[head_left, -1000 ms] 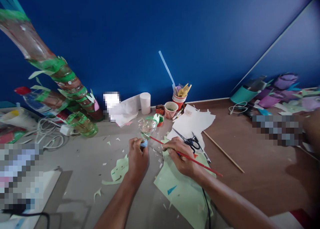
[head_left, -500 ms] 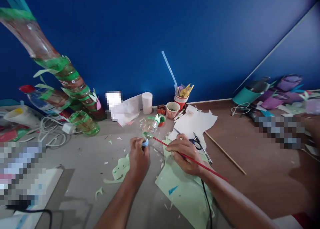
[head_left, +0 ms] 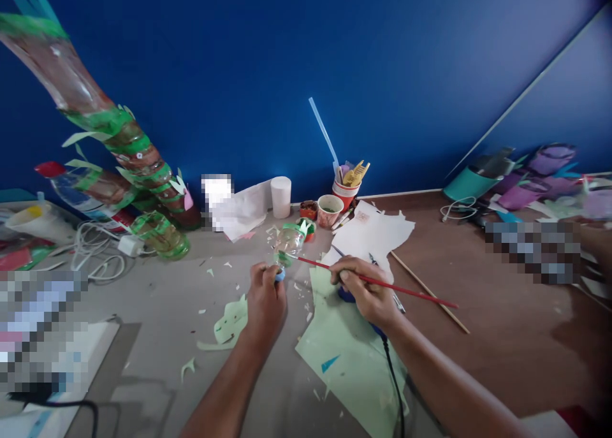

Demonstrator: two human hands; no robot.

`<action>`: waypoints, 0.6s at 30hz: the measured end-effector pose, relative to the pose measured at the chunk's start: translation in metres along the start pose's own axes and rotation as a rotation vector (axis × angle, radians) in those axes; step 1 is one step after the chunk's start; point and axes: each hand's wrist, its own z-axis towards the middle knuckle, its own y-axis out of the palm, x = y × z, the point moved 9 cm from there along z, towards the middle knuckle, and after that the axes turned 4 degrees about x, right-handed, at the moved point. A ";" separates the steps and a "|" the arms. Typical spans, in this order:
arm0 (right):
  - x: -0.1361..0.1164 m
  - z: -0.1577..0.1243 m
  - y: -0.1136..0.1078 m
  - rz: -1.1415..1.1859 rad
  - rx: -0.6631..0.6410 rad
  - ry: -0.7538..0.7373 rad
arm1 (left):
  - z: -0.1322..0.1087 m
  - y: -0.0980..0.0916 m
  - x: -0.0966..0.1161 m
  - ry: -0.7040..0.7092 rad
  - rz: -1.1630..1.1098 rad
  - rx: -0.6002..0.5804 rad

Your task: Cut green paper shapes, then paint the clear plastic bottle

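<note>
My left hand is closed round the blue-capped neck of a small clear plastic bottle, which points away from me over the grey floor. A green band runs round the bottle near its neck. My right hand pinches a long red paintbrush; its tip touches the bottle at the green band. Under my right hand lie a light green paper sheet and partly hidden scissors.
A tall tower of painted bottles leans at the left, with white cables beside it. Paint cups, a cup of tools, a paper roll and white paper stand by the blue wall. A wooden stick lies at right.
My right hand has shifted right and up, swinging the brush handle flatter; its tip stays on the bottle. The scissors are now mostly covered by the hand. My left hand has barely moved.
</note>
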 end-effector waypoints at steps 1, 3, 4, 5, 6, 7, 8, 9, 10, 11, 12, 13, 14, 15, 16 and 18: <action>0.006 -0.001 0.002 0.023 0.014 0.069 | 0.001 -0.001 0.003 0.029 0.018 0.009; 0.016 -0.002 0.004 0.078 0.046 0.169 | 0.002 -0.003 0.009 0.081 0.037 0.020; 0.019 -0.002 0.004 0.104 0.060 0.201 | 0.002 -0.003 0.011 0.098 0.040 0.022; 0.021 -0.002 0.003 0.126 0.074 0.224 | 0.002 -0.004 0.012 0.107 0.041 0.026; 0.023 -0.002 0.002 0.143 0.085 0.242 | 0.002 -0.005 0.012 0.111 0.041 0.028; 0.025 -0.001 0.000 0.156 0.092 0.256 | 0.003 -0.005 0.011 0.109 0.042 0.032; 0.026 0.000 -0.003 0.169 0.095 0.266 | 0.003 -0.005 0.010 0.106 0.046 0.036; 0.026 0.000 -0.006 0.184 0.097 0.270 | 0.003 -0.006 0.010 0.105 0.053 0.043; 0.026 0.001 -0.009 0.204 0.100 0.269 | 0.003 -0.007 0.010 0.111 0.061 0.052; 0.026 0.002 -0.012 0.228 0.107 0.265 | 0.004 -0.007 0.011 0.122 0.072 0.060; 0.026 0.002 -0.014 0.256 0.117 0.259 | 0.004 -0.008 0.012 0.136 0.082 0.071; 0.026 0.002 -0.017 0.282 0.131 0.252 | 0.004 -0.009 0.013 0.152 0.090 0.082; 0.026 0.002 -0.017 0.302 0.142 0.245 | 0.005 -0.010 0.015 0.168 0.096 0.091; 0.025 0.002 -0.017 0.312 0.145 0.243 | 0.005 -0.010 0.017 0.179 0.100 0.097; 0.025 0.001 -0.015 0.311 0.140 0.243 | 0.005 -0.011 0.018 0.187 0.101 0.098; 0.023 0.000 -0.009 0.281 0.116 0.247 | 0.006 -0.012 0.020 0.194 0.095 0.095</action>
